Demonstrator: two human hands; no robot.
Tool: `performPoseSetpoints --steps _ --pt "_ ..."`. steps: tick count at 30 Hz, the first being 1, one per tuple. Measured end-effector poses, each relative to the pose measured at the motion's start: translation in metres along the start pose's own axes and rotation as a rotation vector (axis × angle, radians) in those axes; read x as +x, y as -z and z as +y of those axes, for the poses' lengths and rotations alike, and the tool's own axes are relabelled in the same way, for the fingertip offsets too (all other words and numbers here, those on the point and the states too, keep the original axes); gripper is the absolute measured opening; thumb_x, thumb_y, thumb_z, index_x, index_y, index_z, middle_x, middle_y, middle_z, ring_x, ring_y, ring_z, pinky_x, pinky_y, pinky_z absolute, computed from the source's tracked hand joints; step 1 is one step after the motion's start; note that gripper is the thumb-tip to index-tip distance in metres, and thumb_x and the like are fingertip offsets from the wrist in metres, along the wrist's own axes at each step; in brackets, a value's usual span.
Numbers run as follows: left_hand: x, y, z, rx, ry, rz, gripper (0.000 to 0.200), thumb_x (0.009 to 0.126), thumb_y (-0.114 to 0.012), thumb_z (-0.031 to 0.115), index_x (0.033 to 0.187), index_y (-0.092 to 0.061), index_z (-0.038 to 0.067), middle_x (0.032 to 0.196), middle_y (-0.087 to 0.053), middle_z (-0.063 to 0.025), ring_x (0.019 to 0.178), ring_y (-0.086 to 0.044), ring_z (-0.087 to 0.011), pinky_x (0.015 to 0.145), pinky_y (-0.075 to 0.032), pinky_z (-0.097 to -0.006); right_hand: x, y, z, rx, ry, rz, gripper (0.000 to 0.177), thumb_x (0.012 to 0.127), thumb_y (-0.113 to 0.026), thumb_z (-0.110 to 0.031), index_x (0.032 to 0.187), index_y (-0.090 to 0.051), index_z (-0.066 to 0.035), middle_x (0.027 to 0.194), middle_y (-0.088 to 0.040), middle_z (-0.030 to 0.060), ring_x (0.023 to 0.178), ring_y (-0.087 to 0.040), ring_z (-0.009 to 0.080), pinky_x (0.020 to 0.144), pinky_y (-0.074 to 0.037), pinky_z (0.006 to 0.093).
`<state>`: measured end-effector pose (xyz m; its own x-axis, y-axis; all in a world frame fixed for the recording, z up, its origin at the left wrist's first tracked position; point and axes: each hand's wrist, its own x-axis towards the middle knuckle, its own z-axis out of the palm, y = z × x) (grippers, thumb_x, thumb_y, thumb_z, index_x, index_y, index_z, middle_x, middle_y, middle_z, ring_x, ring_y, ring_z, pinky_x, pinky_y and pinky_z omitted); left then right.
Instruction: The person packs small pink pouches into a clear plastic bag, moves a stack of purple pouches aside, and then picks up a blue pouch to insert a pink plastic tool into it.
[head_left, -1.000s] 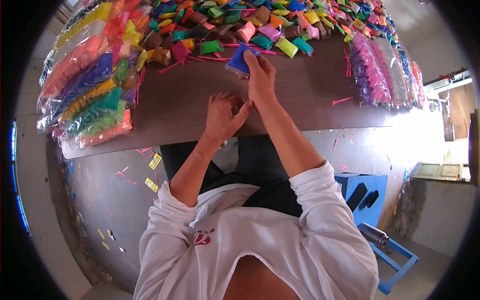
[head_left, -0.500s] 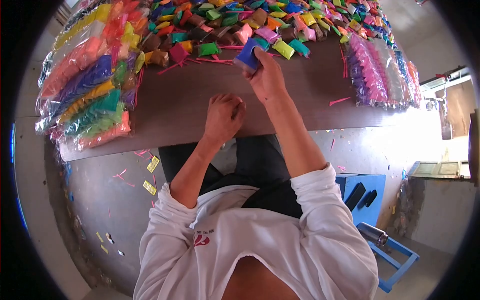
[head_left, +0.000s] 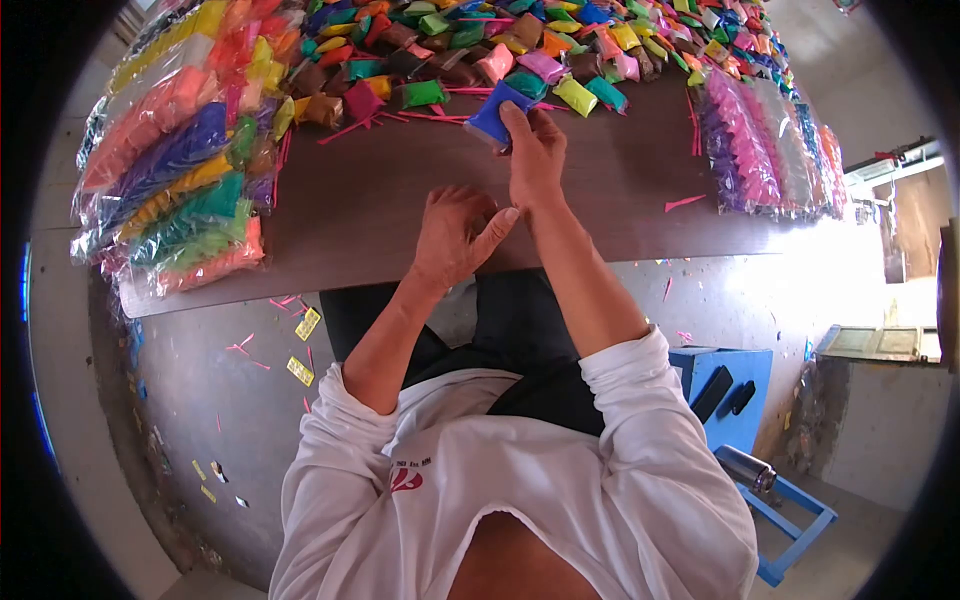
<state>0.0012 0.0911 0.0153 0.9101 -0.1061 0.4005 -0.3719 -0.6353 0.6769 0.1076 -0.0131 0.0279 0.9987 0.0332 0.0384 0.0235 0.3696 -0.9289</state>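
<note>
blue packet point(head_left: 492, 118): up over the far half of the table, just short of the loose pile, seems lifted off the top. right hand point(head_left: 537, 160) has it pinched at its right side, thumb on top, fingers underneath and mostly hidden. left hand point(head_left: 455, 230): nothing seen in it, fingers loosely curled, thumb spread out toward the right wrist; palm faces away, so can't tell if anything's tucked under.

handling, my guess: packet looks soft and thin-skinned, so a light pinch by the edge should do; a hard squeeze in the middle could strain the film. best to keep it flat and not let the left thumb bump the right wrist, they're very near each other.

around it: green packet point(head_left: 423, 94) to the left, yellow-green packet point(head_left: 577, 96) to the right, both at the near edge of the mixed-colour pile point(head_left: 497, 62). pink strips point(head_left: 345, 133) lie along that edge, some passing behind the blue packet, could snag or get picked up with it. one lone pink strip point(head_left: 685, 203) further right on the table point(head_left: 620, 180).

further out: see-through bags of packets stacked left point(head_left: 190, 140), more bags right point(head_left: 757, 145); they hem in both sides. floor: yellow labels point(head_left: 301, 371), blue stool point(head_left: 757, 368), metal flask point(head_left: 748, 468), out of the way.
</note>
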Motion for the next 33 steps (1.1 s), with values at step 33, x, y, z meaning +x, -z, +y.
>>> performPoseSetpoints --steps 33 --pt "-0.007 0.002 -0.004 -0.524 0.271 0.121 0.052 0.096 -0.053 0.048 0.078 -0.057 -0.001 0.071 -0.051 -0.0117 0.075 -0.047 -0.0255 0.074 -0.039 -0.0356 -0.009 0.046 -0.016 -0.013 -0.107 -0.36 0.027 0.089 -0.07 -0.022 0.107 -0.067 -0.001 0.094 -0.067 0.0016 0.086 -0.06 0.0083 0.076 -0.046 0.0247"
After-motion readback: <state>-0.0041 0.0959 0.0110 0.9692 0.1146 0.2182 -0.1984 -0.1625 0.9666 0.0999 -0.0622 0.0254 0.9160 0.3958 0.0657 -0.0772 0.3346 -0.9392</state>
